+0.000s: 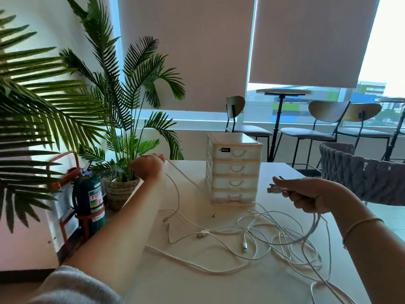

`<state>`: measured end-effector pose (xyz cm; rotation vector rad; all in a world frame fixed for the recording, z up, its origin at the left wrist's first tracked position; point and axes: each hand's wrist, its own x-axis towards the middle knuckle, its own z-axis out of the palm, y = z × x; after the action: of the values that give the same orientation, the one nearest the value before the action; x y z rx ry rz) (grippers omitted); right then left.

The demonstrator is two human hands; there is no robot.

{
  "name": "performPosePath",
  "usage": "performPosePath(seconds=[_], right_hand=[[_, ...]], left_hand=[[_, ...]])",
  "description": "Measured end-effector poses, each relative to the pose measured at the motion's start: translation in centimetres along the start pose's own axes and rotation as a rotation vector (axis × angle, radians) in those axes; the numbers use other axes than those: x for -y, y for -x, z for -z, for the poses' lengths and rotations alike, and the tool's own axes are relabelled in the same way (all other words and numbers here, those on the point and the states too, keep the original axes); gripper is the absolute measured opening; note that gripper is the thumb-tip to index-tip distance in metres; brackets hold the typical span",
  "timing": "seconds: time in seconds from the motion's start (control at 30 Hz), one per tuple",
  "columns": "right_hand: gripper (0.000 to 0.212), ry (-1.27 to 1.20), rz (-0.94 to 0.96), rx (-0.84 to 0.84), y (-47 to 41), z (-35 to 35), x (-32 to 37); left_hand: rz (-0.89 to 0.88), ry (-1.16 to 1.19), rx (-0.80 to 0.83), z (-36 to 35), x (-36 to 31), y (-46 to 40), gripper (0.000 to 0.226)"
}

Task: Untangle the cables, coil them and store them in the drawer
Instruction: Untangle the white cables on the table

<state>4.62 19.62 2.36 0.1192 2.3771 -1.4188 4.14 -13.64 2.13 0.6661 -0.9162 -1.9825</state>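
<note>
Right hand (306, 195) fisted, fingers clamped on a bunch of white cables (274, 235), plug ends (275, 188) poking out past the thumb, held above the table's right edge. Left hand (148, 166) out by the far left corner, fingers curled together, pinching one cable strand (175, 194) lifted off the surface. Between them, tangled loops sprawled across the table (197, 281) middle, loose connectors lying among them. Beyond the tangle, four-drawer organiser (234, 170) near the far edge, all drawers closed. Off the left edge, fire extinguisher (89, 200) and potted palm (122, 119)
</note>
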Motion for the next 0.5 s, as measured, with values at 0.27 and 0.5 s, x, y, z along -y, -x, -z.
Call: performPosePath(seconds=[0.27,0.5], right_hand=[[0.035,-0.048,0.064,-0.033,-0.6,-1.4,0.4],[0.035,-0.214,0.256,-0.203,0.3,-1.6,1.7]], left_hand=[[-0.27,-0.471,0.468,-0.7,2.2,2.7,0.01],[-0.24,-0.417,0.792,-4.1,1.1,8.2,0.02]])
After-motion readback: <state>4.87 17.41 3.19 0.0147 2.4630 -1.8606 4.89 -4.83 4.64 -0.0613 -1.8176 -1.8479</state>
